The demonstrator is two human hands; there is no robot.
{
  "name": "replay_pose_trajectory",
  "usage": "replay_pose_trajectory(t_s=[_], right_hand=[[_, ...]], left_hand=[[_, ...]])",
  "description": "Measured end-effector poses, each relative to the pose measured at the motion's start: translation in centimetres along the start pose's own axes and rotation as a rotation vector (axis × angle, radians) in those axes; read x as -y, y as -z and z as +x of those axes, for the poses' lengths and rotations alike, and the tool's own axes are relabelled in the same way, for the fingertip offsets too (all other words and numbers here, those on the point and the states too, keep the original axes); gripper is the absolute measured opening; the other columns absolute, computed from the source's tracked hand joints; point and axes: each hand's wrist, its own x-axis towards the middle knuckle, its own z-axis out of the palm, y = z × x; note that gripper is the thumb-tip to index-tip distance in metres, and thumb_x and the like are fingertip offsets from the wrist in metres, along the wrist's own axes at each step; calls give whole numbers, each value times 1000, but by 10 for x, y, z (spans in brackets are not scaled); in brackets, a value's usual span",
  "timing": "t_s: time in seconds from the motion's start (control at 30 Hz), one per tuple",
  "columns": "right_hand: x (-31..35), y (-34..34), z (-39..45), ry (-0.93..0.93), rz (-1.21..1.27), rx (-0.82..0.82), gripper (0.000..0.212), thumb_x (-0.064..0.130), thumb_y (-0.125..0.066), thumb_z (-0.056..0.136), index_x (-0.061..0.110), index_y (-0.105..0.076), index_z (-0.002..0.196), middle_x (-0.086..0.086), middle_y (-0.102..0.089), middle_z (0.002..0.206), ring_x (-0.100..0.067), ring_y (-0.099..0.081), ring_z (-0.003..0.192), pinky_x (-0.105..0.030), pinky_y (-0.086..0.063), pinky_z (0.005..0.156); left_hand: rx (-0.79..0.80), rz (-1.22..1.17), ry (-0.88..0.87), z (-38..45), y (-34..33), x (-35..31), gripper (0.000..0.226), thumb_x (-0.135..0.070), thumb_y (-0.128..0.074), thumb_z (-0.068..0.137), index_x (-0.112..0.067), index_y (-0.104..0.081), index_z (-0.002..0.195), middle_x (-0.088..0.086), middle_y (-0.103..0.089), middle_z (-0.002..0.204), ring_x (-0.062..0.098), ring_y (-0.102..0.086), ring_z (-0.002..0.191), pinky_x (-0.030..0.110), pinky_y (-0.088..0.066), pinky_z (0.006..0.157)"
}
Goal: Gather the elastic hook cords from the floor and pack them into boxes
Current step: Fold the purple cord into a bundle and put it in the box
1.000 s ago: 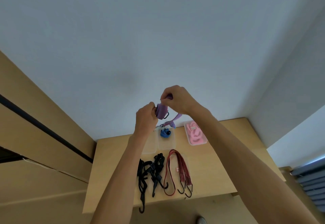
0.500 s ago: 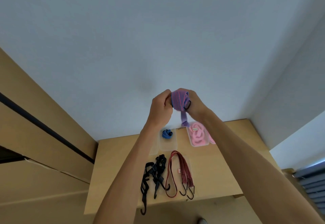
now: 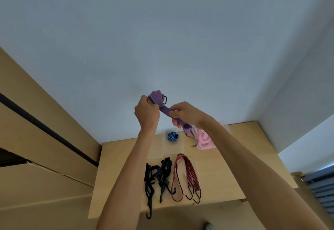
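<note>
Winding a purple cord [image 3: 163, 107] between both hands, you hold it raised in front of the pale wall, well above the desk [image 3: 235, 166]. Your left hand [image 3: 146, 113] is closed around the coiled end, where a black hook [image 3: 164, 99] pokes out of the bundle; your right hand [image 3: 182, 115] pinches the flat strap lower down, and its loose tail hangs from there toward the desk.

The strap looks light, soft and stretchy, so it will likely spring loose if your left-hand grip eases. Keep hold of the coil itself and the stiff hook, the only firm part, and feed the slack with your right.

Below, three clear boxes stand in a row at the back of the desk. The middle box [image 3: 173, 148] holds a coiled blue cord [image 3: 172, 136], the right box [image 3: 226, 127] a pink cord [image 3: 204, 140], and the left box [image 3: 155, 153] seems unfilled, though your left arm hides part of it.

Nearer you, a tangled black cord [image 3: 159, 177] lies beside a looped red cord [image 3: 187, 176], hooks toward the front edge; one black hook hangs over it. Both will snag, judging by those hooks, so lift each by its middle.
</note>
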Motion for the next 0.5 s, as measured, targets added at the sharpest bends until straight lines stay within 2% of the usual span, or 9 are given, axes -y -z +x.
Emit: replay_pose_trajectory(t_s=[0.1, 0.2, 0.3, 0.4, 0.43, 0.5], right_hand=[[5, -1, -2, -3, -176, 64, 11, 7, -61, 85, 2, -58, 75, -3, -62, 60, -20, -55, 51, -26, -48, 49], [7, 3, 0, 41, -429, -25, 8, 7, -67, 77, 6, -66, 84, 2, -63, 70, -13, -56, 60, -24, -47, 57], [9, 10, 2, 106, -487, -85, 35, -1, -62, 74, 19, -62, 103, 4, -59, 82, -11, -52, 69, -23, -44, 59], [9, 14, 4, 144, -581, -118, 34, -6, -55, 78, 17, -67, 99, -4, -58, 97, -24, -60, 82, -41, -55, 69], [8, 16, 4, 166, -601, -142, 30, -7, -56, 80, 15, -72, 95, -4, -57, 97, -27, -61, 84, -42, -56, 73], [7, 17, 4, 225, -613, -144, 26, -5, -58, 81, 12, -76, 89, 0, -58, 92, -23, -61, 85, -31, -52, 78]], left_hand=[[146, 215, -121, -8, -2, 10, 9, -3, -52, 85, -7, -46, 79, 9, -53, 68, 32, -44, 62, 35, -27, 56], [261, 322, -213, -15, -4, 16, 9, -4, -51, 84, -7, -44, 79, 9, -50, 68, 32, -44, 62, 35, -26, 54], [335, 368, -295, -19, -5, 21, 15, -14, -54, 90, -10, -45, 80, 7, -52, 71, 28, -44, 65, 33, -27, 57], [388, 387, -357, -23, -7, 16, 16, -14, -54, 91, -11, -45, 79, 13, -61, 76, 29, -43, 67, 32, -28, 61], [406, 384, -368, -24, -9, 15, 15, -14, -54, 91, -11, -45, 79, 14, -62, 77, 29, -43, 67, 33, -27, 61], [446, 380, -394, -27, -10, 12, 16, -13, -54, 91, -11, -46, 77, 11, -58, 74, 29, -42, 67, 33, -25, 60]])
